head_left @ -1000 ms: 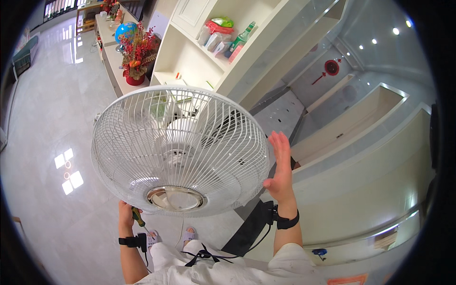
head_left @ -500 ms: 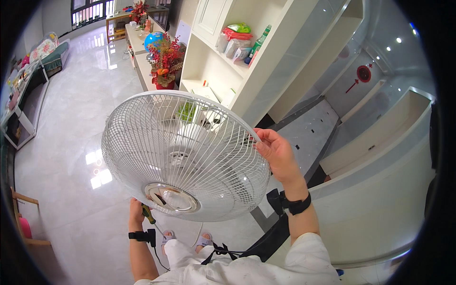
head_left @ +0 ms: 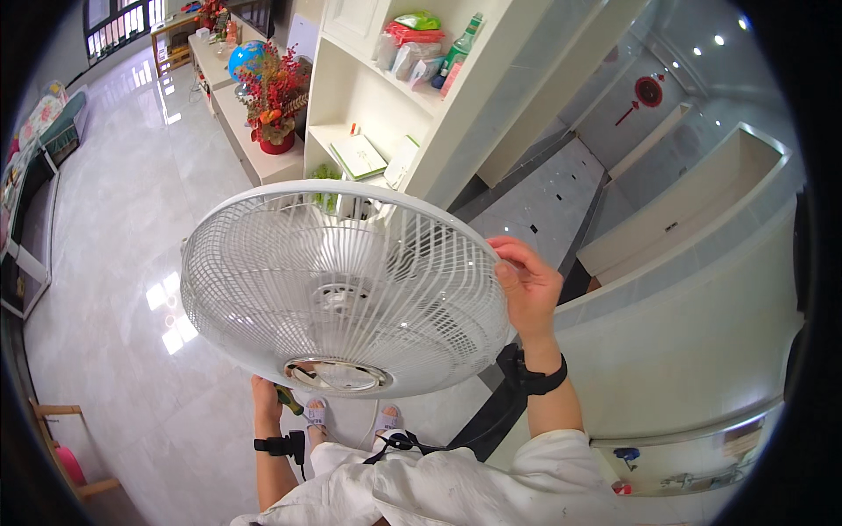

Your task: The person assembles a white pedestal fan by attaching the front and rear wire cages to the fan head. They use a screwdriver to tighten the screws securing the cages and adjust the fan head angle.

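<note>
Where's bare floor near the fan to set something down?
Tile floor between the fan and the dark low unit at far left. Crowded: beneath the fan's near edge, with left hand, green-handled tool and slippers; also upper shelf, bags and green bottle.

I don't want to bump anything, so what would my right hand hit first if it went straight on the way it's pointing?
The white fan cage: your right hand points at its edge and appears to touch it, though exact depth is uncertain.
</note>
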The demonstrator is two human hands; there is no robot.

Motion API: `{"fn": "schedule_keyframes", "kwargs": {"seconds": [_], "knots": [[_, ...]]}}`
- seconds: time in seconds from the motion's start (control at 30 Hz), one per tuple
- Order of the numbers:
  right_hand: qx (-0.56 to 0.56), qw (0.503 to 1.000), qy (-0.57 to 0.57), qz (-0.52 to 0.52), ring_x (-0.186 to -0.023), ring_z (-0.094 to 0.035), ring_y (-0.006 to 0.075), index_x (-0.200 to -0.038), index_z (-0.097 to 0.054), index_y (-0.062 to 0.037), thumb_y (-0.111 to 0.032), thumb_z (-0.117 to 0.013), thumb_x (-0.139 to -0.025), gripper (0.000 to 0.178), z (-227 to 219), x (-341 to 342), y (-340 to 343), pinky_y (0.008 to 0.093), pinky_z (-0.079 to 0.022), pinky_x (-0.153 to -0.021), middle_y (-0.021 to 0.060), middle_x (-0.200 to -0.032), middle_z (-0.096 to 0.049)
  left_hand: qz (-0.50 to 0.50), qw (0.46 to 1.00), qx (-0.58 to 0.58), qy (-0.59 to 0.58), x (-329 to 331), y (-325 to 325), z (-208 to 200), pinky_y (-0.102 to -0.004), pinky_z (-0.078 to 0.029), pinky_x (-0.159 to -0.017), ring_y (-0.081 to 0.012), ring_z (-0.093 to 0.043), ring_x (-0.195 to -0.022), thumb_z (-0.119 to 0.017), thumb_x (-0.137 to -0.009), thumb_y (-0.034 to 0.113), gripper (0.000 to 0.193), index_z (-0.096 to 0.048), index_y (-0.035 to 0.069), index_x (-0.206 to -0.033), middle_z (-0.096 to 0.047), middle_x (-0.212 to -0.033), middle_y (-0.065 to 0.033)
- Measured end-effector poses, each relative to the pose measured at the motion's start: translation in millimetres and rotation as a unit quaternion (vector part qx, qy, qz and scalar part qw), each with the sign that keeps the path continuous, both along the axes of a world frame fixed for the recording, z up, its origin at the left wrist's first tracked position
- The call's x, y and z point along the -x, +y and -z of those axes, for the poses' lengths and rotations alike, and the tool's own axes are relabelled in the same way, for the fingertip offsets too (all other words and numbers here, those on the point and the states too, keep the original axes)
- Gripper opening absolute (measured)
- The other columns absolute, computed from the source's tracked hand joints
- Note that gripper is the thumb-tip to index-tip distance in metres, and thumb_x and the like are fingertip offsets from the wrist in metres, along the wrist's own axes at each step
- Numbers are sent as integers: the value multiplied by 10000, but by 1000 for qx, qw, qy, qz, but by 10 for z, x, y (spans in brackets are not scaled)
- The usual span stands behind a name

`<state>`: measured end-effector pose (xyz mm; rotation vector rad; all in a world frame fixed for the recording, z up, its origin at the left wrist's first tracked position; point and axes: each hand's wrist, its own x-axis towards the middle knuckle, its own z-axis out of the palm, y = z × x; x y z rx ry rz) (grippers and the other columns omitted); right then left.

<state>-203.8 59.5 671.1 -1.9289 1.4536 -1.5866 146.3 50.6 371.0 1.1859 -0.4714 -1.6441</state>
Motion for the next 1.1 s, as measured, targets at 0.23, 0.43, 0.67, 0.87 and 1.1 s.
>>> {"fn": "schedule_keyframes", "kwargs": {"seconds": [0.23, 0.43, 0.67, 0.87, 1.1], "knots": [[-84, 975, 203, 25, -1043, -557, 198, -1174, -528, -8, -262, -682, -802, 475, -623, -95, -33, 324, -434, -879, 114, -1141, -585, 22, 1000, -5, -16, -75, 0, 24, -302, -493, -487, -179, -585, -563, -435, -829, 31, 158, -582, -7, -874, -611, -720, -91], [-202, 954, 214, -50, -1068, -532, 203, -1207, -479, 21, -245, -669, -808, 516, -1129, -901, -550, 304, -404, -913, 134, -1120, -581, 36, 999, -7, -9, -95, -2, -9, -290, -493, -483, -170, -580, -543, -435, -823, 17, 164, -592, -21, -849, -624, -714, -95], [-351, 905, 226, -79, -868, -549, 119, -1064, -548, 25, -203, -659, -817, 355, -1155, -1667, -1091, 260, -429, -798, 73, -938, -611, 40, 999, -4, -13, -132, -4, 2, -278, -479, -465, -161, -573, -521, -463, -834, 56, 142, -584, -14, -859, -614, -686, -87], [-360, 923, 116, -74, -837, -521, 83, -1003, -557, 20, -134, -602, -856, 218, -1085, -1663, -1187, 228, -418, -766, 45, -926, -605, 67, 998, 0, -19, -184, -29, -55, -257, -464, -479, -133, -558, -516, -500, -855, 93, 151, -594, -2, -926, -617, -706, -62], [-370, 915, 153, -39, -840, -501, 61, -981, -554, 2, -136, -583, -873, 177, -1074, -1686, -1197, 207, -405, -765, 20, -920, -592, 95, 995, 20, -22, -255, -78, -100, -254, -445, -457, -144, -561, -498, -478, -871, 115, 177, -598, -16, -874, -598, -666, -64]]}}
